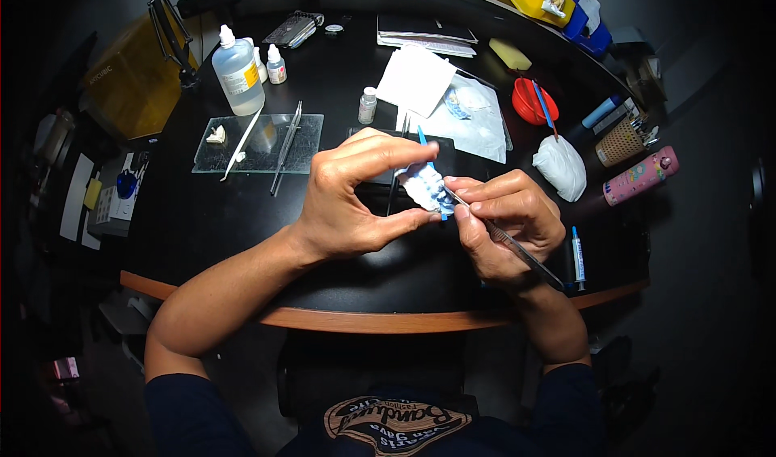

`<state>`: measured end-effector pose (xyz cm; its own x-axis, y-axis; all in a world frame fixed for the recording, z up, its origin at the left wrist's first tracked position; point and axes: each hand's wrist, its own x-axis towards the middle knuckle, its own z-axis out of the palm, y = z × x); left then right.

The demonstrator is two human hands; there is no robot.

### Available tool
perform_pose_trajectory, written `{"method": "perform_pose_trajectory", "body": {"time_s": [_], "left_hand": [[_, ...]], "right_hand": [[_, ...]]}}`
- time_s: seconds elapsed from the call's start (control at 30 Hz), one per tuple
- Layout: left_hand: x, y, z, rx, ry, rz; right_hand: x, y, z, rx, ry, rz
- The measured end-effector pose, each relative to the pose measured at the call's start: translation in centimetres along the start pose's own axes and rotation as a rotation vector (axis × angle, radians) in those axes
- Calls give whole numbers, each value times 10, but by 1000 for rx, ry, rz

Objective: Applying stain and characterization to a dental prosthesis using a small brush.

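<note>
My left hand (343, 186) grips a small white and blue dental cast (422, 187) between thumb and fingers, above the near middle of the desk. My right hand (513, 222) pinches a slim metal hand tool (521, 252) with a ridged handle. The tool's tip reaches the right side of the cast; its exact shape is too small to tell. Behind the left fingers lie a dark pad (376, 192) and blue and dark thin sticks, partly hidden by the hands.
A glass slab (311, 133) at left bears tweezers (288, 145), a white curved tool (241, 148) and a small tooth model (216, 135). Near it stand a large bottle (240, 77) and a vial (368, 105). To the right are a red bowl (529, 105), white bag (559, 168) and syringe (578, 259).
</note>
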<state>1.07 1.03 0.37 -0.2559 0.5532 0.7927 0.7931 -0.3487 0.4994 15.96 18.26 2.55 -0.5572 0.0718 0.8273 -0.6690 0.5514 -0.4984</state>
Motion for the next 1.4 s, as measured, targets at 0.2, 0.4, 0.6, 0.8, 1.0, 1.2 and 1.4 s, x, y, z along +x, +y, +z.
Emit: {"method": "perform_pose_trajectory", "body": {"time_s": [0.2,0.4,0.6,0.8,1.0,1.2,1.4], "left_hand": [[-5,2,3,-137,26,-149],[-1,2,2,-127,12,-126],[-2,3,1,-86,3,-92],[-2,1,2,-81,26,-40],[-2,2,1,-63,8,-36],[-2,1,1,-91,10,-47],[-2,1,1,-90,-7,-49]], "right_hand": [[-1,1,1,2,1,2],[1,0,2,-19,3,-22],[0,1,3,-2,-2,-2],[-1,2,4,9,5,10],[-2,3,3,10,11,26],[-1,4,2,-1,-11,18],[-1,4,1,-7,-14,25]]}}
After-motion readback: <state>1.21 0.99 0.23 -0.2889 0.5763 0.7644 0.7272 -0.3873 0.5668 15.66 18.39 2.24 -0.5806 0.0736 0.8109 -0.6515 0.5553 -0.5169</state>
